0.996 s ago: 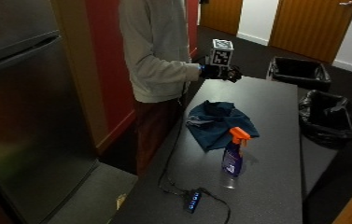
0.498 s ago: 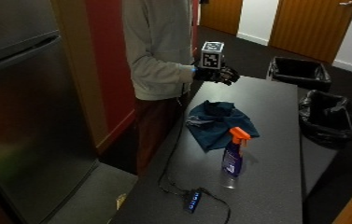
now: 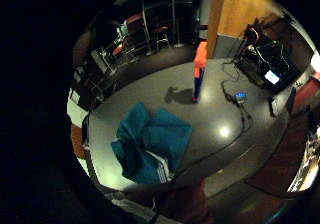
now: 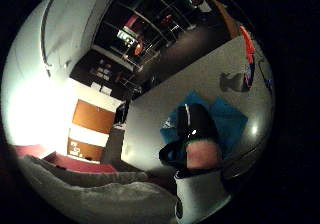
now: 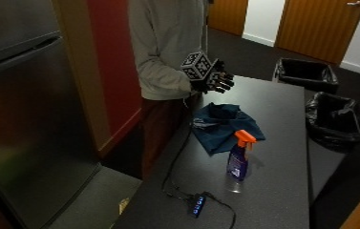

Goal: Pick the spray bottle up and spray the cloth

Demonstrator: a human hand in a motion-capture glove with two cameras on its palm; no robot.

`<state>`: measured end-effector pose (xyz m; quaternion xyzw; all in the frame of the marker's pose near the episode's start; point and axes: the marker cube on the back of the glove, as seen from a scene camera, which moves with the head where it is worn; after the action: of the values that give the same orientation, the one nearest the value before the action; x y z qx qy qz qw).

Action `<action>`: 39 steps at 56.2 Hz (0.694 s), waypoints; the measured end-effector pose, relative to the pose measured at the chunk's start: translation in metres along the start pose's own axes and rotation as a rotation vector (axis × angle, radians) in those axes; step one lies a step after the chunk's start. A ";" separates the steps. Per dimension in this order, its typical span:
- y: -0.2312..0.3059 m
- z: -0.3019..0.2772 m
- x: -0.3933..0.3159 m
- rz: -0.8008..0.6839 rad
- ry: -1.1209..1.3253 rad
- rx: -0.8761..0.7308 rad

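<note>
A spray bottle with an orange trigger head and a blue label stands upright on the dark grey table. Beside it, toward the person, lies a crumpled teal cloth. My gloved right hand hovers above the table's far end, a little beyond the cloth, fingers loosely curled and holding nothing. The little finger side palm view looks down on the cloth with the bottle standing past it. In the thumb side palm view a gloved finger covers part of the cloth.
A black cable runs along the table's edge to a small hub with blue lights near the bottle. Two bins with black liners stand on the floor beside the table. A steel fridge is at the left.
My right hand has shifted a little toward the cloth and lowered slightly. The outside camera has also moved. Bottle and cloth stay where they were.
</note>
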<state>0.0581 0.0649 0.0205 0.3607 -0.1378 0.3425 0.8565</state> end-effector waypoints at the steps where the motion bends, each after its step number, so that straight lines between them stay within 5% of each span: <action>1: 0.000 0.000 0.002 0.012 -0.005 0.017; 33: -0.016 0.027 0.083 0.252 -0.177 0.248; 39: -0.045 0.043 0.102 0.351 -0.170 0.486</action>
<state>0.1641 0.0610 0.0767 0.5532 -0.1831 0.4765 0.6583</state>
